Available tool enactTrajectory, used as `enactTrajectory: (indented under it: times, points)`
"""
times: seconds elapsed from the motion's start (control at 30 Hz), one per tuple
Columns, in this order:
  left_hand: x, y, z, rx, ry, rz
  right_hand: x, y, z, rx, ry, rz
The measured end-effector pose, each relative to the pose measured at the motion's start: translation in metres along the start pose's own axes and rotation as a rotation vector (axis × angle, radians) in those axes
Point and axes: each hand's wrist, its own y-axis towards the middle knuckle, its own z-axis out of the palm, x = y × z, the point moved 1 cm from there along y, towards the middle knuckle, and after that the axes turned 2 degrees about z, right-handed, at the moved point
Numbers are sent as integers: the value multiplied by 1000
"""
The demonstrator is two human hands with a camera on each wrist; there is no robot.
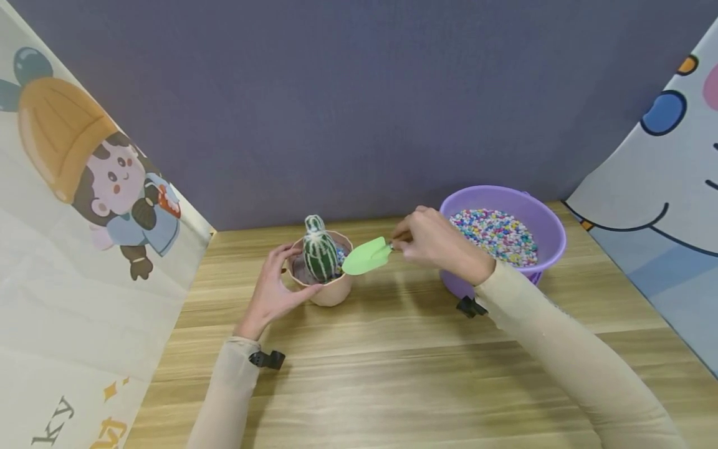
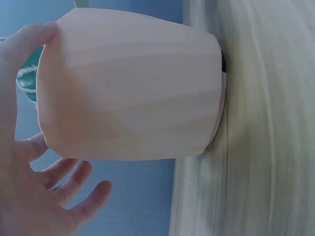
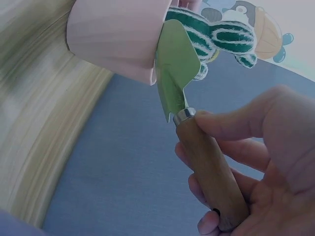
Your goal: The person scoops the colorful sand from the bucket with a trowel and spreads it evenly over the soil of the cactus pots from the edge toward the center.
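Note:
A pale pink flowerpot (image 1: pixel 332 294) stands upright on the wooden table, with a green, white-ribbed cactus (image 1: pixel 321 255) in it. Some coloured beads (image 1: pixel 339 257) lie inside at the cactus's right side. My left hand (image 1: pixel 272 296) holds the pot at its rim, thumb on the near side and fingers round the left. My right hand (image 1: pixel 437 243) grips the wooden handle (image 3: pixel 211 172) of a small garden trowel with a light green blade (image 1: pixel 367 255). The blade is tilted, its tip at the pot's right rim. In the right wrist view, the blade hides part of the cactus.
A purple tub (image 1: pixel 552 249) filled with multicoloured beads (image 1: pixel 493 234) stands to the right, partly behind my right forearm. A dark grey-blue panel (image 1: pixel 359 112) rises along the table's back edge. Printed panels flank both sides. Bare wooden table (image 1: pixel 381 386) lies in front.

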Motion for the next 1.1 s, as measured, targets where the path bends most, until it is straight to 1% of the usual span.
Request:
enactTrajectory:
  times: [0.3,0.47,0.6,0.7,0.87,0.97,1.1]
  points:
    - [2,-1,9,-32,-24,17,-13,-3,7,-25,30,4]
    - [2,-3,10,-55,-23,28,-18,-5,9,-44,57,22]
    - [1,-3,10,-83,-14,65,-20,-7,8,-61,102,50]
    - [-3,-2,8,-136,-37,99,-22,-9,7,-76,131,73]
    - [-15,-1,3,-278,-127,147,-25,-13,2,-115,139,87]
    - [-23,-1,0,-353,-186,168,-28,-18,0,-136,145,105]
    - [-36,-1,-2,-420,-250,194,-34,-24,-5,-167,169,121]
